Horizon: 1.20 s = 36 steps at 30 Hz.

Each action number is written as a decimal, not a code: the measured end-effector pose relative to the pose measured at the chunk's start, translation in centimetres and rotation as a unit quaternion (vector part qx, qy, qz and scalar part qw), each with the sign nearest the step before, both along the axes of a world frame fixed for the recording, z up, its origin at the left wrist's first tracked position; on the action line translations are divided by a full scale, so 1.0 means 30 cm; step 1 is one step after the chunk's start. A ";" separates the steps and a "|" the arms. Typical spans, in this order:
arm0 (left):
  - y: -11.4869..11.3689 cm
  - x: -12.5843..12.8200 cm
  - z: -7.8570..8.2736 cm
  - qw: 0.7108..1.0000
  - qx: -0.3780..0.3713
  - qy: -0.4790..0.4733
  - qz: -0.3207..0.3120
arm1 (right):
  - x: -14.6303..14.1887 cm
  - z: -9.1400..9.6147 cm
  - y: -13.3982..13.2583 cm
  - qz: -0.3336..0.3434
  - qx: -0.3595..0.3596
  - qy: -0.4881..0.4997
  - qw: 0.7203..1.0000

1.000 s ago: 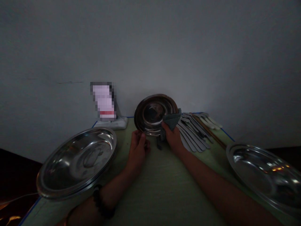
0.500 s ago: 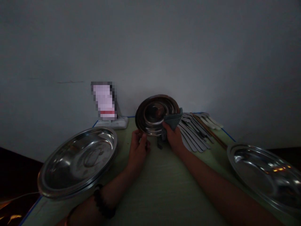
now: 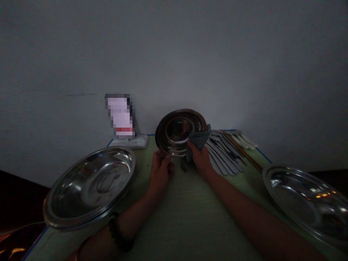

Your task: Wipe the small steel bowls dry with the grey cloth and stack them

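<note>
A round metal dish [image 3: 165, 125], shiny and ringed, is held tilted up above the table in front of me. My left hand [image 3: 161, 166] pinches its lower left rim between thumb and fingers. On its right side, my right hand [image 3: 200, 156] is closed around a grey-green cloth [image 3: 199, 138] that is pressed against the dish's right edge. Part of that cloth hangs below the rim. The fingers of my right hand behind the cloth are hidden.
Several stacked metal basins [image 3: 89, 188] stand at left. Flat metal cutlery [image 3: 224, 156], chopsticks [image 3: 246, 154] and white-handled utensils [image 3: 246, 140] lie at right, beside another metal basin [image 3: 304, 203]. A blurred-out phone [image 3: 119, 115] leans on a white stand [image 3: 133, 142] near the wall.
The dish has shifted very slightly to the left and its tilt has changed a little. Both hands keep their hold; the other things have stayed put.
</note>
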State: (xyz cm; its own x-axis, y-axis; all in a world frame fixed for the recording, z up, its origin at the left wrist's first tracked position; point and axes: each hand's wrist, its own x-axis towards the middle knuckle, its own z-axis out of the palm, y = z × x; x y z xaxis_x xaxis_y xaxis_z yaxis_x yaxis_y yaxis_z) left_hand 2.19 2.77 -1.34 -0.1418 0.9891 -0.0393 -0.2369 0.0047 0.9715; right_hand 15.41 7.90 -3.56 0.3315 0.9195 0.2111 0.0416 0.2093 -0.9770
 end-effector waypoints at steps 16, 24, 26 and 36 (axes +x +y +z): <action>-0.001 0.004 0.003 1.000 0.011 -0.003 0.015 | 0.001 -0.016 0.007 0.015 0.007 0.014 1.000; -0.003 0.005 0.007 1.000 0.003 -0.010 0.002 | 0.002 -0.009 0.005 0.014 0.013 -0.012 1.000; -0.002 0.005 0.006 1.000 0.001 -0.008 0.000 | 0.002 -0.010 0.004 0.017 0.013 -0.012 1.000; 0.005 0.003 -0.008 1.000 0.016 0.008 -0.011 | 0.000 -0.011 0.005 0.024 0.012 0.010 1.000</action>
State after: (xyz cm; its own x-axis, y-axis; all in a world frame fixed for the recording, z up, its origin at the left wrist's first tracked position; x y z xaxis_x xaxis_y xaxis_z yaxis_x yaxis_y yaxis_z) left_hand 2.29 2.94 -1.58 -0.1211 0.9926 -0.0049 -0.2219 -0.0223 0.9748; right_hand 15.41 8.05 -3.91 0.2918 0.9293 0.2264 0.0109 0.2335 -0.9723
